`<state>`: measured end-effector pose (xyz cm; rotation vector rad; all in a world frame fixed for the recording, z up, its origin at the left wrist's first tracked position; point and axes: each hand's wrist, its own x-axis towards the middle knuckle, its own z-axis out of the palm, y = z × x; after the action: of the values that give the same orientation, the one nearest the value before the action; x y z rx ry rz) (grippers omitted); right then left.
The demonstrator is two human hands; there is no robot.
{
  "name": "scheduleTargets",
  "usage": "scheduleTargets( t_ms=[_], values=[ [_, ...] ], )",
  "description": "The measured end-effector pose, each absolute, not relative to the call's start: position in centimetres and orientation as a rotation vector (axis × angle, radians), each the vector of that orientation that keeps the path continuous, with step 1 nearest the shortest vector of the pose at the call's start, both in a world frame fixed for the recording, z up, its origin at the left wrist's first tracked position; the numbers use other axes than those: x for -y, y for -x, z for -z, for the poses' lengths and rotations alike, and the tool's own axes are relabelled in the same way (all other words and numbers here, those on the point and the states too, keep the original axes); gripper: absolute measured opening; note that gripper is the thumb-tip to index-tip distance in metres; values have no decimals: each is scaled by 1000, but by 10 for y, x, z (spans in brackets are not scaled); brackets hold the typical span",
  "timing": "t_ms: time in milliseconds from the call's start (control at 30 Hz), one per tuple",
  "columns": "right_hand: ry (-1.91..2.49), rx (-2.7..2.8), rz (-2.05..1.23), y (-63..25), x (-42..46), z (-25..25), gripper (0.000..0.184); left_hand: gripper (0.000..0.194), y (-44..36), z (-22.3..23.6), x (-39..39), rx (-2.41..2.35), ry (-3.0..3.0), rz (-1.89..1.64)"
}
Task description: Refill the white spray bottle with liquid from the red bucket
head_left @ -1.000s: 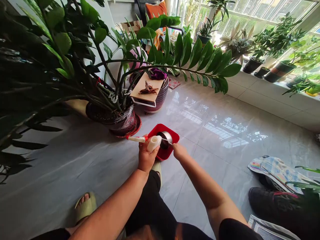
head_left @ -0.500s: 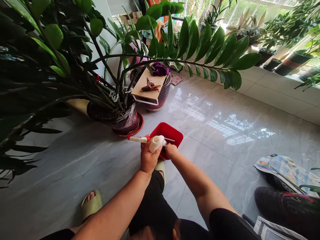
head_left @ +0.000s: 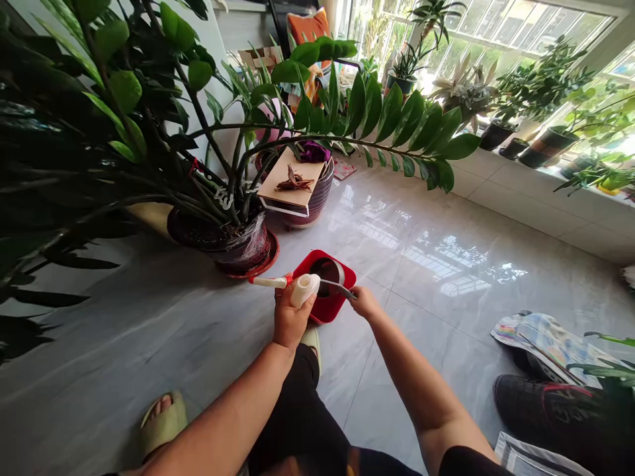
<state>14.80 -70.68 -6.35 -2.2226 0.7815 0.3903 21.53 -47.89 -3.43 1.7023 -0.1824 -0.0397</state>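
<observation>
My left hand grips a small white bottle, tilted, with a red collar and a long white spout pointing left. My right hand pinches the end of a thin metal tool whose other end reaches toward the bottle's open end. Both hands hover over a red square tray on the floor. A shiny metal cup stands in the tray, partly hidden by the bottle.
A large leafy plant in a dark pot stands just beyond the tray, its fronds arching over it. Behind it a ribbed pot carries a board. Potted plants line the window ledge. A printed bag and dark shoe lie right.
My right hand has drawn back to the right from the bottle's open end, pulling the metal tool out level. The metal cup in the tray shows again.
</observation>
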Motion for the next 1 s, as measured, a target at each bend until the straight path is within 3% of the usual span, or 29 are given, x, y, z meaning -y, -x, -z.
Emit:
scheduleTargets(
  t_ms=[67, 300, 533, 767, 1000],
  values=[
    [2154, -824, -335, -135, 719, 59, 13, 52, -214, 35, 479, 184, -1678, 51],
    [1962, -782, 44, -106, 751, 26, 35, 50, -211, 33, 480, 233, -1698, 71],
    [1842, -735, 252, -95, 750, -43, 59, 54, -210, 42, 491, 232, -1693, 136],
    [1894, -642, 287, -82, 728, -111, 59, 52, -209, 55, 498, 273, -1720, 141],
    [1972, -587, 272, -65, 718, -139, 54, 47, -212, 55, 496, 348, -1795, 82]
  ],
)
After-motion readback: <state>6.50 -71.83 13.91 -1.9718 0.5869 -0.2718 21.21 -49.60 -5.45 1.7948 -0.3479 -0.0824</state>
